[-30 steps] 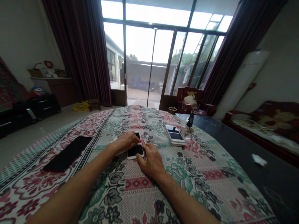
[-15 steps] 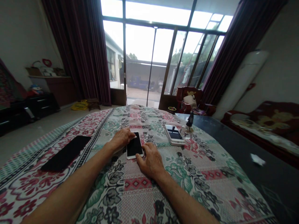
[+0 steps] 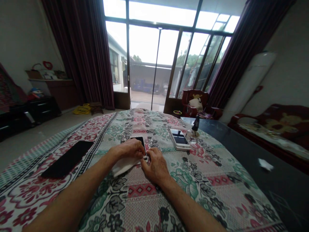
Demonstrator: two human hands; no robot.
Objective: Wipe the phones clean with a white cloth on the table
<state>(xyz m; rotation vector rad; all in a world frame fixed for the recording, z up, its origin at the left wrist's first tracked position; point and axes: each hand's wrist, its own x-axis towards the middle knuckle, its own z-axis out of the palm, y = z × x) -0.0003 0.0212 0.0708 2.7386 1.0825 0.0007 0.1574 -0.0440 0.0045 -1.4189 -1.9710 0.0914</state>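
A white smartphone [image 3: 141,139] with a dark screen lies face up on the patterned tablecloth [image 3: 142,206]. My left hand [image 3: 130,149] is closed on a white cloth [image 3: 124,165] and rests over the phone's lower part, covering much of the screen. Part of the cloth hangs out below that hand onto the tablecloth. At the phone's lower right edge, my right hand [image 3: 155,163] grips it with thumb and fingers against the table.
To the right, a white-edged phone [image 3: 180,139] lies on a white stack beside a small dark-topped bottle [image 3: 196,125]. A black flat rectangle [image 3: 68,159] lies at left. Crumpled white paper [image 3: 266,164] rests on the dark tabletop [image 3: 241,154] at right.
My left hand has moved from the phone's top edge down toward its lower right corner. More of the white cloth shows now. My right hand has stayed in place.
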